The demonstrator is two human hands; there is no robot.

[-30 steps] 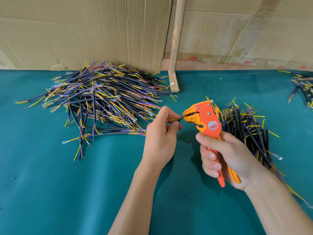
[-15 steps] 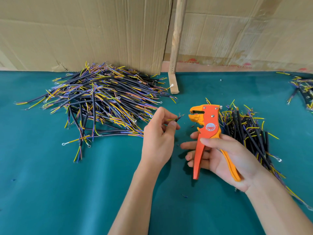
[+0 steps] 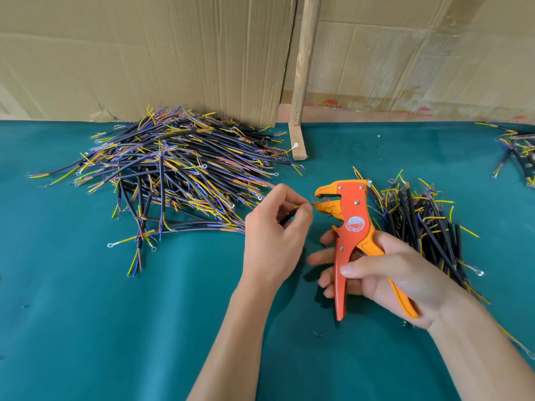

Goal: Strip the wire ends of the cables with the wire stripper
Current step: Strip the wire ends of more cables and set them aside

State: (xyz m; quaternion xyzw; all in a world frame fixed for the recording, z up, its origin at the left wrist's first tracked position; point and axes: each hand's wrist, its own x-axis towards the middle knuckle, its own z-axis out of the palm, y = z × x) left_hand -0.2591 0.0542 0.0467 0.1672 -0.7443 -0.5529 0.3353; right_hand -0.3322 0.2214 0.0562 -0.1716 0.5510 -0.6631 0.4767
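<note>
Fingers pinch a wire end at the stripper's open mouth.

Left of centre, the left hand [image 3: 275,241] curls round a cable [image 3: 289,217], thumb and forefinger pinching its yellow tip; most of its length is hidden. To the right, the right hand [image 3: 385,273] loosely holds the spread handles of the wire stripper [image 3: 347,227], partly covering a cable heap [image 3: 428,227].

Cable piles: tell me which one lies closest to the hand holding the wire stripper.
The pile on the right, just behind the right hand and wire stripper. The big pile sits far left; a third at the far right edge.
</note>
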